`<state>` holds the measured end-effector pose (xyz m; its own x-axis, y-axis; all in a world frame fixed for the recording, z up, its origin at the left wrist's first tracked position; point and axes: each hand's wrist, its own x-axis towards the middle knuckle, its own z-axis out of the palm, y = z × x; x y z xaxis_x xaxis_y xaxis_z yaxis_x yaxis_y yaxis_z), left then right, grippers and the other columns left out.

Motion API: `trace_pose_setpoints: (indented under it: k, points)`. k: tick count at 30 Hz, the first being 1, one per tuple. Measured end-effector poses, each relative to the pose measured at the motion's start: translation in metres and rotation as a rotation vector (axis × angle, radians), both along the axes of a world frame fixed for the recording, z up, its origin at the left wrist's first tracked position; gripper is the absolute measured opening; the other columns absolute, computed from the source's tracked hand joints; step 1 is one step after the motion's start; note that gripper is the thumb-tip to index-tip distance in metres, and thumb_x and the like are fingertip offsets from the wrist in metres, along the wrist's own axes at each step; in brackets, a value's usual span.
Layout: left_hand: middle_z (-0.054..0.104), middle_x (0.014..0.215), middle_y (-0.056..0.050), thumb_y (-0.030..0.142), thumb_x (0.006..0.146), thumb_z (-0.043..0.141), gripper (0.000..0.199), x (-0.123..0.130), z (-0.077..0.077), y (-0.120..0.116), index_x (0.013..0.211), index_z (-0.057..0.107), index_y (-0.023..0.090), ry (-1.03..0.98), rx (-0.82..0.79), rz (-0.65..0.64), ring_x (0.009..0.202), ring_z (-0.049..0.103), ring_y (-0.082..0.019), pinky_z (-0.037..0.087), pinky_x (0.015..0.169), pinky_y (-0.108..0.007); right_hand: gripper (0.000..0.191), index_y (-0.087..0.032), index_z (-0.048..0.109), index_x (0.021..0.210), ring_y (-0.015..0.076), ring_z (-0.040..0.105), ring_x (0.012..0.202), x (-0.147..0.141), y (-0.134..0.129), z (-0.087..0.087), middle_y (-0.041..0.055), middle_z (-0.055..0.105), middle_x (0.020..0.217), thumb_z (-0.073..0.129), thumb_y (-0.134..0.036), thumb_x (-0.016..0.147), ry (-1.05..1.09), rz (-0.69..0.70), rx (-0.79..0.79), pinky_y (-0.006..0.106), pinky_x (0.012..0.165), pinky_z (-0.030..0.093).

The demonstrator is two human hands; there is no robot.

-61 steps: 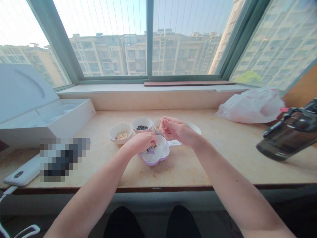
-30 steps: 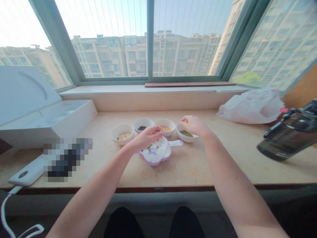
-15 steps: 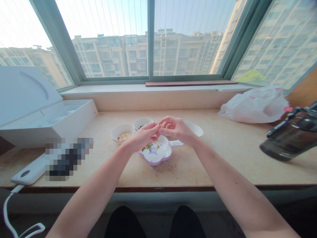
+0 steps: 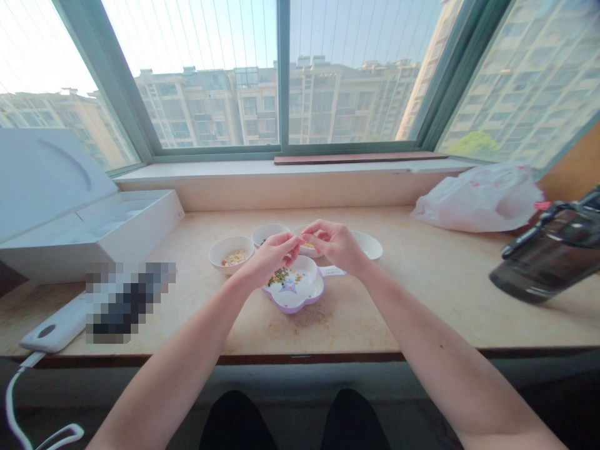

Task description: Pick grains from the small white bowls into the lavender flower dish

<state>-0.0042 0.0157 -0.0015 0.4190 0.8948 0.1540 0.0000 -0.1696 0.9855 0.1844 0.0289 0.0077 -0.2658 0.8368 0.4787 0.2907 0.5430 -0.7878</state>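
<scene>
Directly under the hands, a lilac-rimmed plate (image 4: 293, 309) sits on the stone table (image 4: 398, 306), with green and orange seeds (image 4: 280, 276) on it. The left hand (image 4: 270, 259) and right hand (image 4: 332, 245) curve together just above the plate, both grips narrow, their fingertips (image 4: 300, 239) almost meeting; whether they pinch a grain is too small to tell. Beyond stand a bowl of oat flakes (image 4: 231, 255), a bowl of dark beans (image 4: 268, 231), a bowl of orange grains (image 4: 305, 250) behind the hands, and a white bowl (image 4: 370, 245) farther right.
</scene>
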Motion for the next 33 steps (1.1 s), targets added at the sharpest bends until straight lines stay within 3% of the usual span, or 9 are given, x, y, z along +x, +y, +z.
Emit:
trace_pose_setpoints:
  k: [3,6,10,18,22,28,33]
  points:
    - [0.06,0.078,-0.002,0.035,0.096,0.054,0.025,-0.002,-0.005,0.003,0.082,0.064,0.017,0.411,0.302,0.092,0.068,0.051,-0.013,0.037,0.064,-0.026,0.036,-0.02,0.065,0.092,0.01,0.052,0.054,0.007,0.005,0.004,0.0007,0.066,0.076,0.064,-0.056,0.089,0.109,-0.033,0.023,0.024,0.05,0.042]
    - [0.067,0.092,-0.005,0.022,0.095,0.05,0.024,-0.005,-0.012,0.008,0.082,0.07,0.018,0.74,0.587,0.018,0.083,0.059,-0.017,0.041,0.074,-0.028,0.038,-0.02,0.061,0.093,0.0083,0.049,0.05,0.018,0.012,0.009,0.0002,0.064,0.077,0.057,-0.058,0.093,0.192,-0.077,0.057,0.023,0.047,0.039]
    - [0.069,0.095,-0.005,0.015,0.093,0.049,0.025,-0.009,-0.018,0.013,0.087,0.074,0.018,0.976,0.67,-0.1,0.086,0.062,-0.019,0.04,0.072,-0.028,0.038,-0.019,0.061,0.09,0.0084,0.048,0.047,0.032,0.02,0.015,0.0006,0.064,0.074,0.054,-0.056,0.095,0.18,-0.187,0.091,0.024,0.046,0.037]
    - [0.072,0.101,-0.006,0.02,0.093,0.053,0.022,-0.008,-0.017,0.013,0.091,0.075,0.019,1.049,0.624,-0.144,0.094,0.066,-0.02,0.042,0.077,-0.027,0.009,-0.018,0.072,0.081,0.0179,0.063,0.07,0.058,0.027,0.017,0.0059,0.073,0.08,0.07,-0.027,0.081,-0.314,-0.612,0.08,0.031,0.07,0.047]
    - [0.073,0.101,-0.006,0.02,0.095,0.05,0.024,-0.006,-0.014,0.01,0.089,0.073,0.018,1.099,0.648,-0.155,0.094,0.066,-0.02,0.043,0.076,-0.027,0.006,-0.018,0.074,0.081,0.0211,0.068,0.08,0.065,0.029,0.015,0.0079,0.076,0.086,0.069,-0.022,0.079,-0.508,-0.676,-0.039,0.03,0.071,0.048]
    - [0.072,0.101,-0.006,0.022,0.098,0.047,0.025,-0.005,-0.017,0.01,0.087,0.069,0.017,1.148,0.665,-0.139,0.092,0.066,-0.02,0.043,0.074,-0.028,0.018,-0.019,0.077,0.089,0.0255,0.071,0.093,0.068,0.026,0.015,0.0109,0.078,0.099,0.06,-0.024,0.084,-0.694,-0.717,-0.18,0.031,0.076,0.049]
    - [0.069,0.1,-0.007,0.019,0.099,0.04,0.024,-0.007,-0.019,0.01,0.09,0.062,0.018,1.121,0.683,-0.127,0.088,0.064,-0.019,0.042,0.073,-0.029,0.023,-0.019,0.078,0.083,0.0294,0.072,0.093,0.065,0.02,0.02,0.0142,0.078,0.094,0.059,-0.032,0.086,-0.836,-0.731,-0.314,0.033,0.073,0.049]
